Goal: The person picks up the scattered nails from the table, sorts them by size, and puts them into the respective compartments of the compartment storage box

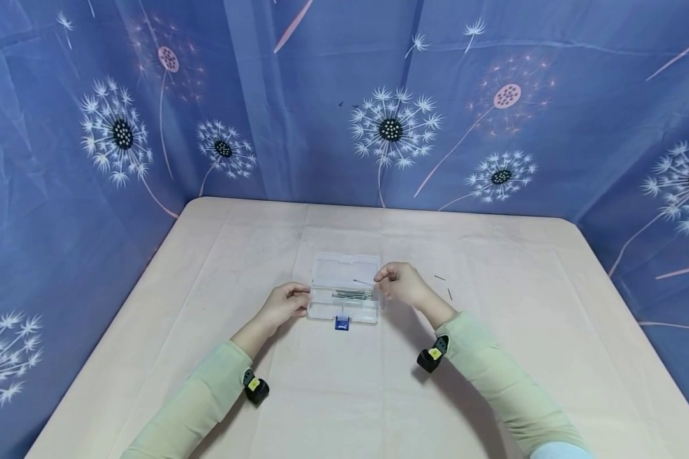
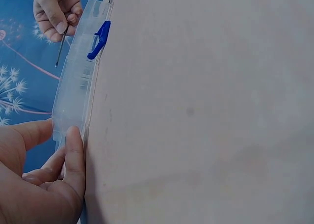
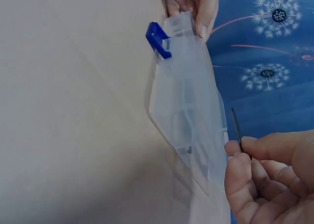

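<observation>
A clear plastic box (image 1: pixel 344 310) with a blue latch (image 1: pixel 341 322) lies with its lid raised toward the back of the table. Several thin dark nails (image 1: pixel 351 295) lie together in its middle compartment. My left hand (image 1: pixel 287 303) holds the box's left end between thumb and fingers; the left wrist view shows the fingertips (image 2: pixel 73 135) against the end wall. At the box's right side, my right hand (image 1: pixel 400 282) pinches one slim dark nail (image 3: pixel 236 123) between thumb and forefinger. That nail points left over the box in the head view, above the compartments.
Two more thin nails (image 1: pixel 439 277) lie apart on the pale tablecloth (image 1: pixel 517 306), right of the right hand. Blue cloth (image 1: pixel 316 127) printed with dandelions hangs along the table's back and sides. Each wrist carries a black strapped camera (image 1: pixel 256 390).
</observation>
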